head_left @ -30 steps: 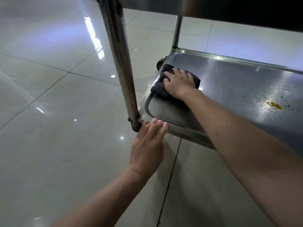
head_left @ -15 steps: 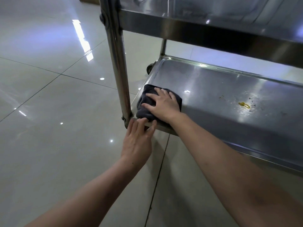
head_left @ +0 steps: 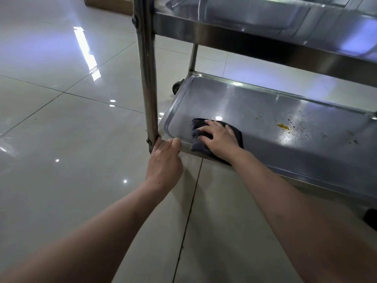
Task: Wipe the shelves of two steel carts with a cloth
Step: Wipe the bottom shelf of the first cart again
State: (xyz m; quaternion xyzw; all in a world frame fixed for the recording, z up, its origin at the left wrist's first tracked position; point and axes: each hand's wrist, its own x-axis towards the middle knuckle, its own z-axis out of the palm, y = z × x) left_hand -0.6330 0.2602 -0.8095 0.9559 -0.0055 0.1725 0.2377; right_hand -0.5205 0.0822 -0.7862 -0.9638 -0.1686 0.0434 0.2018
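A steel cart stands on the tiled floor, and its lower shelf (head_left: 255, 111) carries a yellow stain (head_left: 282, 126) with dark specks and wet marks to the right. My right hand (head_left: 221, 139) presses flat, fingers spread, on a folded dark grey cloth (head_left: 196, 127) at the shelf's front left, overlapping the front rim. My left hand (head_left: 165, 158) grips the shelf's front-left corner rim beside the base of the upright post (head_left: 146, 78), fingers curled over the edge.
The cart's upper shelf (head_left: 265, 19) overhangs the lower one, leaving a low gap. A caster wheel (head_left: 176, 86) shows at the far left corner and another (head_left: 370, 220) at the lower right. A cardboard box (head_left: 108, 3) sits on the glossy floor beyond.
My right hand slid the cloth from the shelf's far left corner to the front rim, then a little rightward. My left hand's fingers went from resting straight to curled over the corner.
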